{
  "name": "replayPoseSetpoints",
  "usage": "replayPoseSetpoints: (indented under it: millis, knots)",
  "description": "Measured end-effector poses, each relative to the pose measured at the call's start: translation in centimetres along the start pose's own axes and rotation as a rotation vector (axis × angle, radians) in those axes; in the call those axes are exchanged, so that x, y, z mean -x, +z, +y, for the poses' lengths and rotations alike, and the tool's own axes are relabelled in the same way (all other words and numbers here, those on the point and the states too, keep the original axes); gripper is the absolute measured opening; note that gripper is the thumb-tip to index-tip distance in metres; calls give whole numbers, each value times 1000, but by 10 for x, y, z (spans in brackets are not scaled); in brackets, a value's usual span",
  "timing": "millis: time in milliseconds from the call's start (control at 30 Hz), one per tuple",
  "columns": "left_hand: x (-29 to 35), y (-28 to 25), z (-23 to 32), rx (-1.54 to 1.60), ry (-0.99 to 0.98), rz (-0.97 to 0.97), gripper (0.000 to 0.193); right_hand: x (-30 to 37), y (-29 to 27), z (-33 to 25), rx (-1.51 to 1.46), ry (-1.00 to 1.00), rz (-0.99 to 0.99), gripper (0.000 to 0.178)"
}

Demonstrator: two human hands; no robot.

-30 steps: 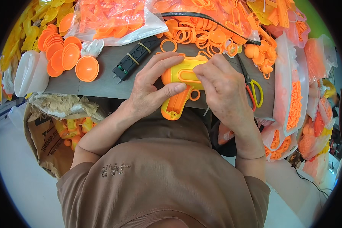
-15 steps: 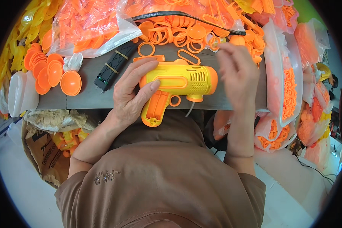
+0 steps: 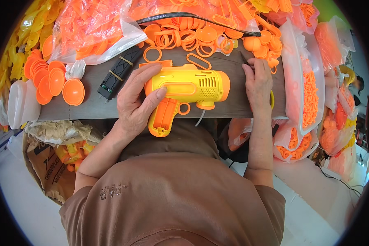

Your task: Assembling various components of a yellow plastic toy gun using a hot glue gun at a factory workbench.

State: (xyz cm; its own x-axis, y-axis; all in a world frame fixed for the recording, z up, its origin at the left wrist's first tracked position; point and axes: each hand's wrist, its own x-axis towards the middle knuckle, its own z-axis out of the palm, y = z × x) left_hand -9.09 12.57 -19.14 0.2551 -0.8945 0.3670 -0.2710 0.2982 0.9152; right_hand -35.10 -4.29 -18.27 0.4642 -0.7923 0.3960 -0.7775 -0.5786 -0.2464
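Observation:
My left hand (image 3: 137, 96) grips the rear of a yellow and orange pistol-shaped plastic toy (image 3: 184, 87), thumb on its near face and fingers over the top. The toy lies on its side at the table's near edge, its orange handle (image 3: 165, 117) jutting past the edge toward me. To the right, my right hand (image 3: 259, 84) is closed in a pinch on a slim dark-tipped tool. A yellow curved part (image 3: 272, 99) shows beside that hand and seems to belong to the tool. Most of the tool is hidden by my fingers, so its kind is unclear.
A black tool with rubber bands (image 3: 118, 73) lies left of the toy, near stacked orange cups (image 3: 74, 92). Orange rings (image 3: 152, 54) and bags of orange parts (image 3: 92, 28) crowd the far side. A white tub (image 3: 293, 82) of small orange pieces stands at right.
My right hand has come down a little and now pinches the dark-tipped tool. My left hand and the toy appear slightly further left, as does the whole view.

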Motion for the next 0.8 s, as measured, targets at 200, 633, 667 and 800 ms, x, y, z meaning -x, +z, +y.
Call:
replayPoseSetpoints:
  millis: [200,633,667,800]
  knots:
    - [0,2,1,-6,-9,-3,37,-22,-7,-12,-5,-45,-57,23]
    - [-1,1,-1,-20,8,-4,37,-38,-2,-10,-125,-3,-319,16]
    - [0,1,-1,-16,3,-2,37,-36,-3,-11,-123,-1,-318,16]
    - [0,1,-1,-6,-3,3,37,-29,-8,-19,-104,87,-280,14]
